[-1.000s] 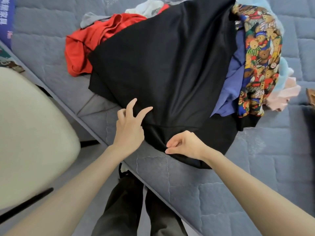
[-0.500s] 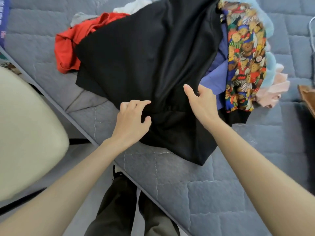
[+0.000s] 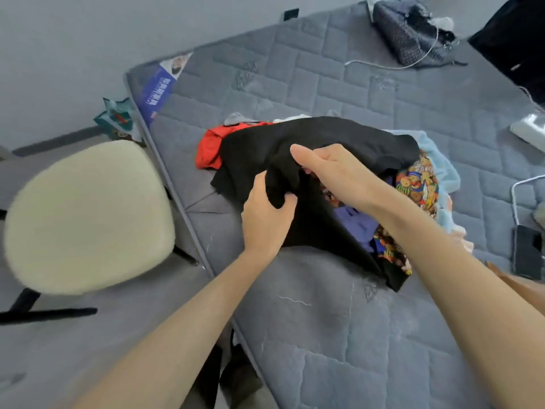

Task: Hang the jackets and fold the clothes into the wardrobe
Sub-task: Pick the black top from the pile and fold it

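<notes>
Black garment (image 3: 324, 134), fold clamped in fingers of left hand (image 3: 265, 219) and right hand (image 3: 333, 172); red cloth (image 3: 211, 149) left of it, bear print (image 3: 418, 187) right, illegible blue label (image 3: 159, 90) beyond.

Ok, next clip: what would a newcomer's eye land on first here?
The left hand and right hand meet mid-frame, both gripping a bunched fold of a black garment. It tops a heap on the grey mattress, with a red garment poking out at the left and a teddy-bear print at the right. A cream chair seat fills the left side, beside the mattress.
</notes>
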### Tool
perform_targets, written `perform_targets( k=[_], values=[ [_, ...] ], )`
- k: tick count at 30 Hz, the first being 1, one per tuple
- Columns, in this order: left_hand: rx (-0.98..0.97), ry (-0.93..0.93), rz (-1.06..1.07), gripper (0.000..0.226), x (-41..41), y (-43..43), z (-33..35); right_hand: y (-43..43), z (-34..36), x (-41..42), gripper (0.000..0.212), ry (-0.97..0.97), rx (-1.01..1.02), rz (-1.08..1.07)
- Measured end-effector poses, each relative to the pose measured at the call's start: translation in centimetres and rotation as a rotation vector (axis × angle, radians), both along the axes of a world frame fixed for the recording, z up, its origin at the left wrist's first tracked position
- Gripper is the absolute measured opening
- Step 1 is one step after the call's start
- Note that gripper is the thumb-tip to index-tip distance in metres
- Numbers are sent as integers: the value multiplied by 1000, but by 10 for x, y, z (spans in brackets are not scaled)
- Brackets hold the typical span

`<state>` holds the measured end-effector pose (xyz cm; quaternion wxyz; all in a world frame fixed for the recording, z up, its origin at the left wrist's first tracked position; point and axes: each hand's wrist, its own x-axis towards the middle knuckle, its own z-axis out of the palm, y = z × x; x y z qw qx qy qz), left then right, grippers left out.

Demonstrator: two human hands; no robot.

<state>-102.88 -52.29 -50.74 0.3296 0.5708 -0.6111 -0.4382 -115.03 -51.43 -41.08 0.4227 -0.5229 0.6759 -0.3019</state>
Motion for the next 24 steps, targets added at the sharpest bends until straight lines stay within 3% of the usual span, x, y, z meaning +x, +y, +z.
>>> perform_targets(
  k=[2,5,7,9,12,14,17,19,20,23,24],
  values=[
    [-67,-33,64,9,26,-13,17,-12,13,17,52,70,1,62],
    [-15,-37,125,24,75,-38,43,-21,26,42,16,140,-136,215],
    [63,41,149,28,114,-51,63,-22,25,54,44,306,-294,227],
    [153,108,135,28,154,-56,84,-24,21,70,64,491,-422,77],
    [215,146,133,24,207,-49,112,-35,11,103,96,622,-415,-156],
    [230,205,128,14,242,-40,128,-47,3,126,97,625,-252,-122],
    [260,258,111,22,283,-22,149,-59,-12,166,50,462,34,92],
    [267,225,197,23,308,-8,154,-58,-19,199,25,371,102,171],
    [270,230,248,33,323,-1,153,-55,-22,215,24,367,129,233],
    [306,397,277,16,363,26,157,-36,-29,262,38,206,216,387],
    [300,461,304,22,378,35,160,-29,-31,275,40,133,205,402]
  ],
)
